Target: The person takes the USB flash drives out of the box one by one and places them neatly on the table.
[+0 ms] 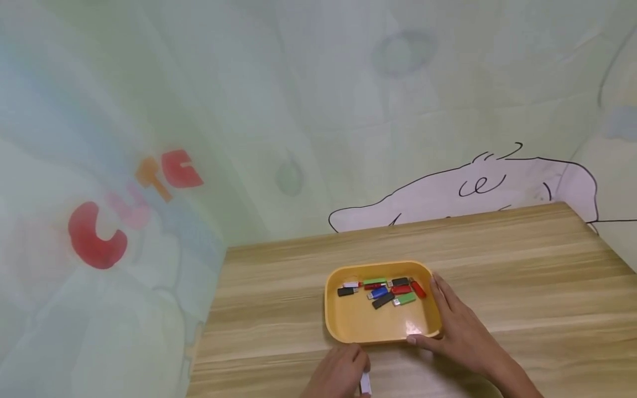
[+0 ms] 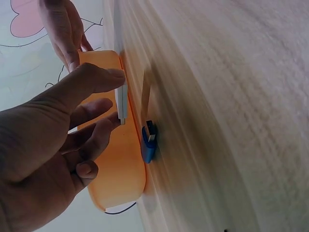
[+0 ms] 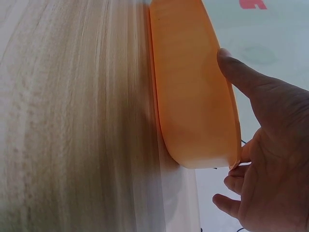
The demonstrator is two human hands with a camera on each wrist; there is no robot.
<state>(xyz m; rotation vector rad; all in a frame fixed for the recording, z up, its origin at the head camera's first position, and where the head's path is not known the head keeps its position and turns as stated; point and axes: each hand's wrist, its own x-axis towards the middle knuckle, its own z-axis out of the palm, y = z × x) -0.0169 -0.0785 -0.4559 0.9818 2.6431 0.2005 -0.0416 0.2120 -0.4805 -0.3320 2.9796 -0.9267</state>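
My left grip (image 1: 338, 370) pinches the white stick (image 2: 121, 100): likely light, stiff, best held by its sides. My right grip (image 1: 465, 334) holds the tray (image 1: 355, 323) by its end.

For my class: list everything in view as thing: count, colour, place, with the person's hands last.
Tray: one, yellow-orange, on the table.
Table: one, wood-grained light brown, under the tray.
USB sticks: ten (three black, three red, two green, one blue, one white), inside the tray.
Held stick: one, white, in the left hand.
Loose stick: one, blue, on the table beside the tray.
Painted wall: number of panels unclear, pale with coloured shapes, behind the table.
Left hand: one, bare, in front of the tray.
Right hand: one, bare, at the tray's right end.
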